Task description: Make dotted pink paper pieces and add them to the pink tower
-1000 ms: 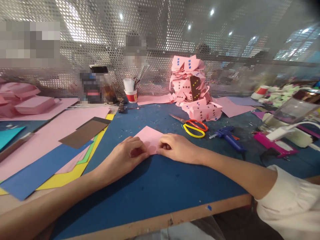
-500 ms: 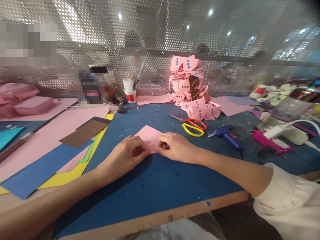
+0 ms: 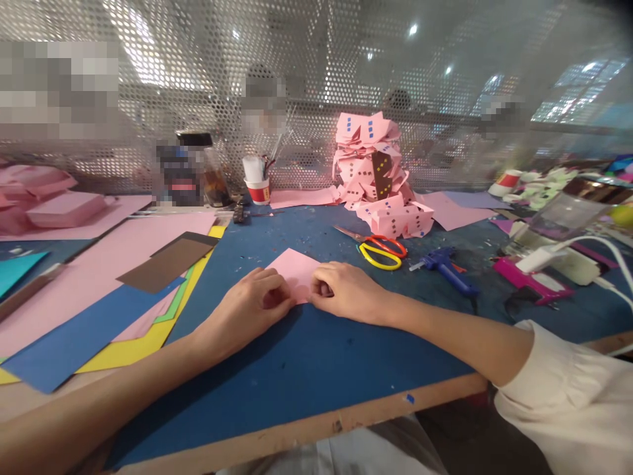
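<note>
A small piece of pink paper (image 3: 295,267) lies on the blue tabletop (image 3: 297,359) with one corner pointing away from me. My left hand (image 3: 260,297) pinches its near left edge between thumb and fingers. At the near right edge, my right hand (image 3: 343,290) is closed on the same paper, knuckles up. The two hands are a short gap apart, and they cover both sides of the paper. Beyond my right hand lie scissors (image 3: 380,252) with red and yellow handles, and a blue glue gun (image 3: 448,269).
Coloured sheets, including a blue strip (image 3: 93,333) and a brown piece (image 3: 165,265), lie on the left. A stack of folded pink paper pieces (image 3: 363,165) stands at the back before a perforated metal screen (image 3: 306,79). A paper cup (image 3: 258,190) holds tools. A clear jar (image 3: 568,204) stands right.
Both hands keep their hold on the pink paper, almost unmoved. The view has shifted very slightly, so things on the right appear a little further left.
</note>
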Action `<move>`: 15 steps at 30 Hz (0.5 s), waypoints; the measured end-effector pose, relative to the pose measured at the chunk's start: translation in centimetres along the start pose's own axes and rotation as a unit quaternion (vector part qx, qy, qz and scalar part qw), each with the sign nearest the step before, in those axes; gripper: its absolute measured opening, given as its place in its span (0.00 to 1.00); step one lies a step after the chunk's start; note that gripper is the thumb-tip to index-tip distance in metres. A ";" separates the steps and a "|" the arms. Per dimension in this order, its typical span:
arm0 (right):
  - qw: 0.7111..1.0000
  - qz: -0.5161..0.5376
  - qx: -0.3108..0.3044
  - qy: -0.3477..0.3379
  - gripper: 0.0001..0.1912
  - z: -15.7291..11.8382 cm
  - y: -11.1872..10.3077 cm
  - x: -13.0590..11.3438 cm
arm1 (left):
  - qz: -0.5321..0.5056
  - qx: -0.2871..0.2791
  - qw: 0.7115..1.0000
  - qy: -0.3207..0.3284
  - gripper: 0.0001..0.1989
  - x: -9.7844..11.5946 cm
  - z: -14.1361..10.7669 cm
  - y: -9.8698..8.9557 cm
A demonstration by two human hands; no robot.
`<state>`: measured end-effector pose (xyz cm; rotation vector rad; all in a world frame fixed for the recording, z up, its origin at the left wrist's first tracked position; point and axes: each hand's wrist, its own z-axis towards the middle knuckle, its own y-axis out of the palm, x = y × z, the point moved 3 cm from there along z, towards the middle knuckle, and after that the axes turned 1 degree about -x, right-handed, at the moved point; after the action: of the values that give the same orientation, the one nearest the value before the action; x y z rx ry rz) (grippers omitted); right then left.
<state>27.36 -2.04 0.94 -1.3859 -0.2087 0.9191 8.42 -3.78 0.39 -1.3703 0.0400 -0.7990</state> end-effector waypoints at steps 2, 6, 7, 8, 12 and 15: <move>1.000 -0.004 0.001 -0.004 0.05 0.0 0.0 -0.1 | -0.004 0.004 1.000 -0.002 0.07 0.0 0.0 0.0; 1.000 -0.003 -0.003 -0.006 0.05 0.0 -0.3 0.0 | -0.012 0.000 1.000 0.015 0.05 0.0 -0.1 -0.1; 1.000 0.001 -0.008 -0.003 0.05 0.0 -0.4 0.1 | -0.013 -0.003 1.000 0.019 0.06 0.0 -0.2 -0.2; 1.000 0.005 -0.014 0.001 0.05 -0.1 -0.6 0.2 | -0.014 -0.006 1.000 0.021 0.06 0.0 -0.2 -0.2; 0.998 0.031 -0.043 0.031 0.02 -0.4 -1.3 0.8 | -0.032 -0.007 0.999 0.030 0.06 -0.1 -0.3 -0.1; 0.995 0.060 -0.065 0.038 0.03 -0.5 -1.7 1.1 | -0.044 -0.009 0.998 0.037 0.06 0.0 -0.4 -0.1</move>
<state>29.07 -1.54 1.92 -1.5655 -0.1293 0.9635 8.17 -4.06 0.39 -1.3663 0.0449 -0.9263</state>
